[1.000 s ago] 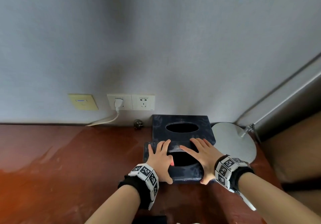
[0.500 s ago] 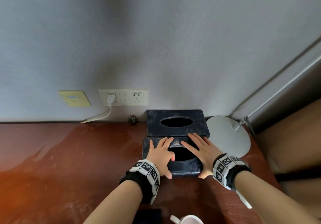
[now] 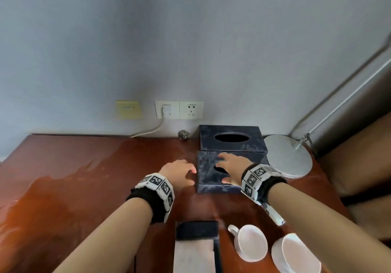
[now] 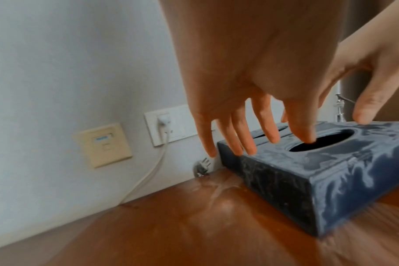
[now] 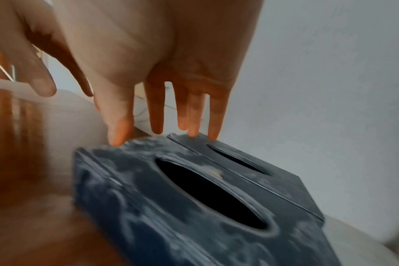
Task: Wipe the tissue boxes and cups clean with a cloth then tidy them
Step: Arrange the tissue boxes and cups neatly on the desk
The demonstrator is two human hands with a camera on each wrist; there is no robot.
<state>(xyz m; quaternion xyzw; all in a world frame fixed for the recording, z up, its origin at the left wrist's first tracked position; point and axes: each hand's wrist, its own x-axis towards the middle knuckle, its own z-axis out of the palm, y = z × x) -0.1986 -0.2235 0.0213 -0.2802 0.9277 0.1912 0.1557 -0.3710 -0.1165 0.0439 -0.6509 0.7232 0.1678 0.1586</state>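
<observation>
Two dark blue tissue boxes stand one behind the other by the wall: the far box point(image 3: 231, 138) and the near box point(image 3: 208, 177), its top smeared pale. My left hand point(image 3: 179, 172) is at the near box's left end, fingers straight and spread point(image 4: 269, 126) over that edge, holding nothing. My right hand point(image 3: 232, 167) lies flat over the near box's oval opening, fingertips point(image 5: 213, 129) touching where the near box point(image 5: 194, 198) meets the far box point(image 5: 251, 162). Two white cups point(image 3: 251, 243) point(image 3: 296, 253) stand at the front right. No cloth is in view.
A round silver lamp base point(image 3: 287, 156) sits right of the boxes, its arm running up the wall. A dark block with a pale strip below it point(image 3: 196, 232) lies at the front edge. Wall sockets with a plugged cable point(image 3: 169, 109) are behind the brown table point(image 3: 95, 177).
My left hand slid off the near box's top to its left end. The right hand shifted left over the opening. The view dropped, bringing the cups and the dark block into sight.
</observation>
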